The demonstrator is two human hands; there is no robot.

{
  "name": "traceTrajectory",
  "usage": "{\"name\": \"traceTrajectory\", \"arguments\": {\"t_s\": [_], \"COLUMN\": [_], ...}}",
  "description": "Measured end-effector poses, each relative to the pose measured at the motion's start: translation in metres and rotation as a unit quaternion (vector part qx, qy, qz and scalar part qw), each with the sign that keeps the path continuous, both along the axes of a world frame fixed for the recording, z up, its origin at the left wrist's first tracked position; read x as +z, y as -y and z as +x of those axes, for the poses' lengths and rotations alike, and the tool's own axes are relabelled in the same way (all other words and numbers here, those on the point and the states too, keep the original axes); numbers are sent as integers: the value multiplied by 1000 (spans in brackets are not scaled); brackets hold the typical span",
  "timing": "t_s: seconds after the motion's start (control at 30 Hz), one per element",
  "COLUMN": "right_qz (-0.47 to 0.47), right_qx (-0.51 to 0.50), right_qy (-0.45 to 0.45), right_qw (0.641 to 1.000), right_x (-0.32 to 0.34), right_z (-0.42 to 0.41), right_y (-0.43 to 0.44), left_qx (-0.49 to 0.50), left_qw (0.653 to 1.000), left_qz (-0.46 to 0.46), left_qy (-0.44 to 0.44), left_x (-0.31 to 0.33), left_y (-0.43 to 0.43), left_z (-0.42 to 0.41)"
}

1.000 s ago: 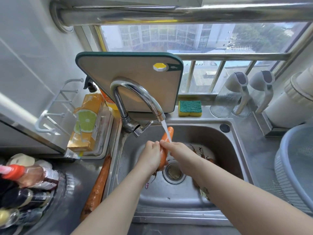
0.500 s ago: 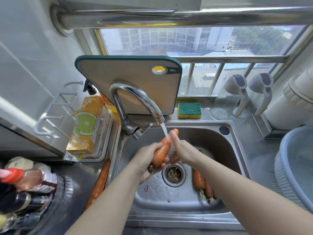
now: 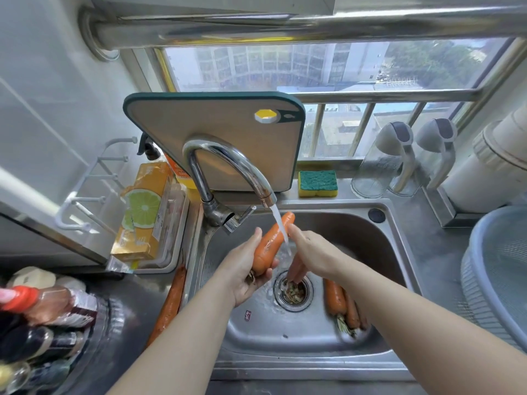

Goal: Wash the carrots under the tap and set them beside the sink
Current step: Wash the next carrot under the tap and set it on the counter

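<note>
Water runs from the chrome tap [image 3: 228, 166] into the steel sink [image 3: 399, 252]. My left hand [image 3: 245, 269] holds an orange carrot [image 3: 271, 240] at its thick end, tip pointing up into the stream. My right hand [image 3: 310, 252] lies against the carrot's right side with straight fingers, under the water. Two or three more carrots [image 3: 339, 297] lie on the sink floor at the right, partly hidden by my right forearm. One long carrot [image 3: 171, 303] rests on the counter just left of the sink.
A cutting board [image 3: 216, 129] leans behind the tap. A green-and-yellow sponge [image 3: 318, 182] sits on the back ledge beside two glass jugs [image 3: 399, 161]. An orange carton [image 3: 145, 209] stands in a tray at left, bottles [image 3: 42, 309] at lower left, a blue basin [image 3: 499, 266] at right.
My hands have parted along the carrot: the left slid down to the thick end, the right moved to its side. More of the carrot shows, and the carrots on the sink floor came into view.
</note>
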State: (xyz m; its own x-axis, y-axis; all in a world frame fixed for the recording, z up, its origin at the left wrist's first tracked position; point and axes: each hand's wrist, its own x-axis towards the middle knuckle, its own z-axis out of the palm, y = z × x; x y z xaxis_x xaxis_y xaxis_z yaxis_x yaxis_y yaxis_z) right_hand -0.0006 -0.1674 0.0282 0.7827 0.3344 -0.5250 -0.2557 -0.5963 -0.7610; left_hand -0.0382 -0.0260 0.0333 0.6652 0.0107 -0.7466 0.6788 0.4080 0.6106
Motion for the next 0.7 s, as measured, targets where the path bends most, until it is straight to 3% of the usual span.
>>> {"name": "traceTrajectory", "arguments": {"t_s": [0.1, 0.2, 0.3, 0.4, 0.57, 0.7], "right_qz": [5, 92, 239, 347, 326, 190], "right_qx": [-37, -125, -186, -234, -265, -316], "right_qy": [84, -23, -161, -157, -130, -51], "right_qw": [996, 988, 939, 895, 898, 928], "right_x": [-5, -13, -14, -13, -12, -17], "right_z": [6, 6, 0, -3, -3, 4], "right_y": [2, 1, -6, -14, -14, -15], "left_qx": [-12, -7, -19, -25, -94, -142], "left_qw": [999, 999, 999, 996, 966, 926], "left_qz": [18, 11, 6, 66, 230, 313], "left_qy": [32, 39, 46, 49, 79, 153], "left_x": [1, 4, 4, -1, -3, -3], "left_y": [-3, -3, 4, 14, 23, 32], "left_z": [1, 3, 4, 6, 8, 7]}}
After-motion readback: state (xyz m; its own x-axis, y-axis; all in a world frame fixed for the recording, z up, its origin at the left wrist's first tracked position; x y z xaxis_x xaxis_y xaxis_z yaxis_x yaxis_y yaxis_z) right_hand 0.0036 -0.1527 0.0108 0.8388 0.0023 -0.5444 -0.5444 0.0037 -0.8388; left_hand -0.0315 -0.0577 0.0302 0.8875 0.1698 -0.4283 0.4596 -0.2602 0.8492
